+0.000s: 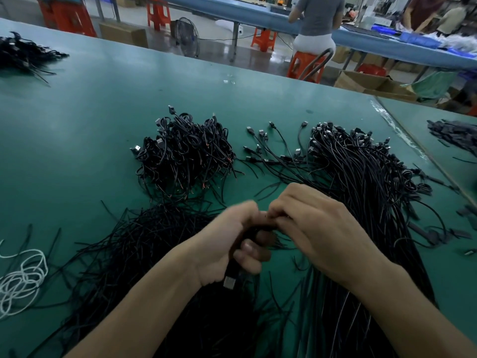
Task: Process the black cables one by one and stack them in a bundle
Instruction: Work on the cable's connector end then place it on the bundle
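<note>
Counter (103,112): matte green mat, flat, scuffed white along the right edge

Black cables in three lots:
- tangled heap (185,151) mid-counter, thin round jacket looped and knotted, bare reddish wire ends poking out
- straight heap (361,182) toward right edge, long parallel runs, rectangular USB plugs fanned at the far end
- loose strands (124,254) toward near-left, splayed, running under the forearms

White cord (23,277) at left edge, thin, loose loops. Flat black strips (454,135) past the right-edge seam. Another dark cable pile (23,52) at far-left corner, cut off by the frame

Left hand (227,249) clenched round held cable (233,267), metal USB plug (229,282) sticking out below the fist. Right hand (317,233) fingers curled, tips pinching the same cable's upper end, pressed against the left thumb. Both above the gap between strands and straight heap, near edge

Contact point motion-blurred; cable mostly hidden inside the fist, exact finger placement not readable. Near ends of straight heap cut off at bottom of frame
</note>
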